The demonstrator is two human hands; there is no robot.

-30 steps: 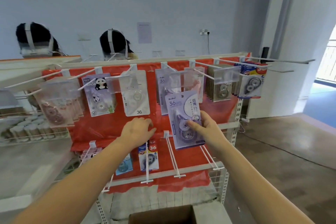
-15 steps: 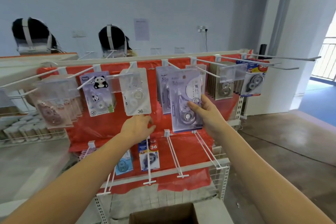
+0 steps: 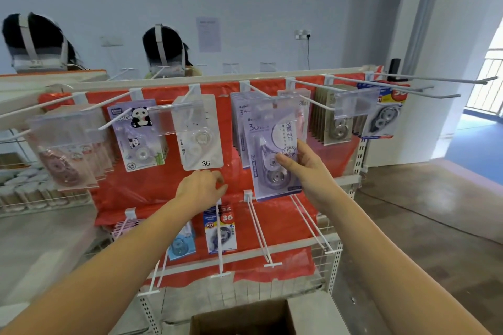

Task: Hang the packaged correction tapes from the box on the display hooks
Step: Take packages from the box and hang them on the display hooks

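Head view: purple correction tape pack [image 3: 272,155] is held upright before the upper hook row, in front of matching hung packs [image 3: 239,122]. Right hand [image 3: 307,171] pinches its right edge, thumb on the front. Left hand [image 3: 202,189] sits below the "36" pack [image 3: 200,136], fingers curled; contents, if any, cannot be determined. Cardboard box [image 3: 245,318] is at the bottom edge.

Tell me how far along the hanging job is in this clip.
Done: the top-row hooks already carry packs. In hand: the right hand holds a purple correction tape pack up at the matching stack, not clearly on the hook yet; the left hand holds nothing visible. Left: whatever is in the box, contents unseen.
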